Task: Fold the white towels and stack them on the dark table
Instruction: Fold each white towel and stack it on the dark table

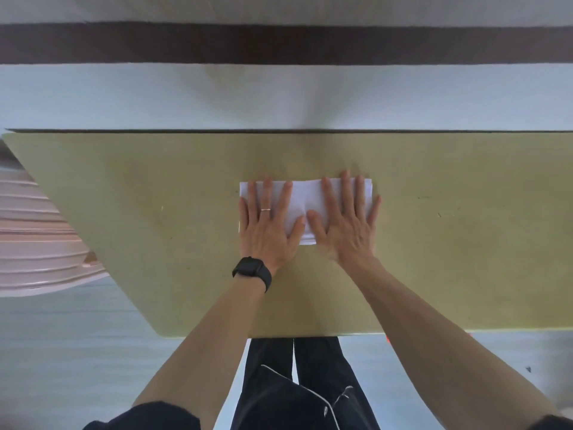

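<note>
"While both palms lie on it like that, how should this press be done well?"

"The left hand (269,225) and the right hand (347,221) are spread flat, fingers straight, grasping nothing, bearing down on the folded white towel (305,197). I'd smooth from the middle out toward the ends so the layers bed down evenly. I'd also square the lower edge, where layers peek out between the thumbs."

"Where does the towel sit?"

"At the centre of the frame, on the olive-tan table (155,212), well back from its near edge. No other towel shows, so I judge the stack isn't started."

"And the room?"

"Pale floor (62,352) at lower left, a pink ribbed object (37,243) at the left edge, and a dark band (279,43) across the light wall at the top."
</note>
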Tool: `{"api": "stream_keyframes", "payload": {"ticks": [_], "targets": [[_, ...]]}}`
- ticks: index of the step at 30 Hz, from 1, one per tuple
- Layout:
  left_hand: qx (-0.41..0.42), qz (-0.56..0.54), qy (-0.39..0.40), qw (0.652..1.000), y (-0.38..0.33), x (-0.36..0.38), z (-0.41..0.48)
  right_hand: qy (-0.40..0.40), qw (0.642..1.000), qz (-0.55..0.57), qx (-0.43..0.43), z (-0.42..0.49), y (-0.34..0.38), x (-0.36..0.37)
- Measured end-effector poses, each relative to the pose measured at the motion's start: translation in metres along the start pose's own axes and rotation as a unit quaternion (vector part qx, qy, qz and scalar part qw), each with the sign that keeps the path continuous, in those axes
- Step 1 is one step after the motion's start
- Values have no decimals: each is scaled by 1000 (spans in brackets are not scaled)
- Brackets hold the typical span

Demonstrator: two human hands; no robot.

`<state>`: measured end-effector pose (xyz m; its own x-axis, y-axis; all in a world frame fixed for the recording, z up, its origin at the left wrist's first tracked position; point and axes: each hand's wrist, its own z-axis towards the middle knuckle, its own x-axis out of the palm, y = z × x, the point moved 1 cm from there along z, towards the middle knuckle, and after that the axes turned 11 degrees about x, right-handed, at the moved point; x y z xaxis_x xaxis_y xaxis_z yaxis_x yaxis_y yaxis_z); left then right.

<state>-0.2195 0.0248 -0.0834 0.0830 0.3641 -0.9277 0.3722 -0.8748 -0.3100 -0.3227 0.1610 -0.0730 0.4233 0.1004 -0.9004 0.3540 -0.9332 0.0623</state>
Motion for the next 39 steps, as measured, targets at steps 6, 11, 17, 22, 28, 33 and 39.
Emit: {"api": "stream_keyframes", "payload": {"ticks": [6, 11, 17, 22, 28, 33, 39], "targets": [[-21, -10, 37, 999, 3, -10, -1, 23, 999, 9, 39, 2, -14, -9], [-41, 2, 74, 996, 0, -29, -7, 11, 1000, 9, -9, 9, -27, -16], [-75, 85, 83, 990, -2, -54, -22, -90, 978, 141, 127, -6, -45, -30], [-21, 122, 79, 989, -17, -76, -6, -32, 968, 189, 162, -8, -54, -46], [68, -12, 72, 995, -48, -74, 69, 4, 975, 185, 120, 13, -46, -68], [136, 29, 109, 984, -57, -67, 99, 35, 978, 158, 133, 19, -37, -65], [95, 27, 155, 983, -58, -77, 111, 74, 982, 122, 122, 23, -29, -70]]}}
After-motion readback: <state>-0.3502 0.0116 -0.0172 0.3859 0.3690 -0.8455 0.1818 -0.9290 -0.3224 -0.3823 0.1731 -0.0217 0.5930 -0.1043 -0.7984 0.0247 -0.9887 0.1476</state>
